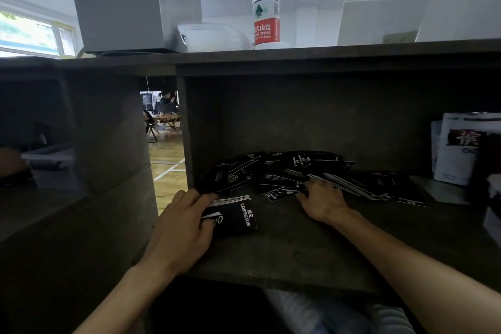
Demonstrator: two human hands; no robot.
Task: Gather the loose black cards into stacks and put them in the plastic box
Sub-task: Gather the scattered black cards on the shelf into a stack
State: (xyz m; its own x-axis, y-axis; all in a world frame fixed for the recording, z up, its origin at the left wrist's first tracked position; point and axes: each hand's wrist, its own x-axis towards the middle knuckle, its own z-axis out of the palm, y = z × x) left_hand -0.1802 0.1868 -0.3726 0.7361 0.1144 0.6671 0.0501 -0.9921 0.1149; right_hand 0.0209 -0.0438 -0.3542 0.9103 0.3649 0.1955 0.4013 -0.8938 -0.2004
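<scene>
Cards [284, 173] lie in a loose black heap toward the back of the shelf [298, 252], spread from left of centre out to the right, with a few strays trailing right toward some white papers [458, 149] leaning at the shelf's end. A stack [235, 215] I have squared sits nearer the front, on the left, its long axis running roughly away from me.

My left hand [180, 230] grips that stack, fingers curled over its far edge and thumb along its near side. My right hand [322, 199] rests palm down at the heap's front edge, fingers bent into the cards and touching them; whether they have pinched any yet I cannot tell, since my knuckles hide the tips.

The heap lies just beyond and to the right of the stack, so my right hand is the nearer one to it, and the coming move, I judge, is a rake leftward and toward me to bring more cards onto the stack. The loose cards point every way, so they will need turning to match the stack's long axis.

The box [48, 156], pale and blurred, seems to sit in the next compartment to the left, past the divider [189, 130], well apart from both hands. A bottle [266, 3] stands on the shelf top above.
</scene>
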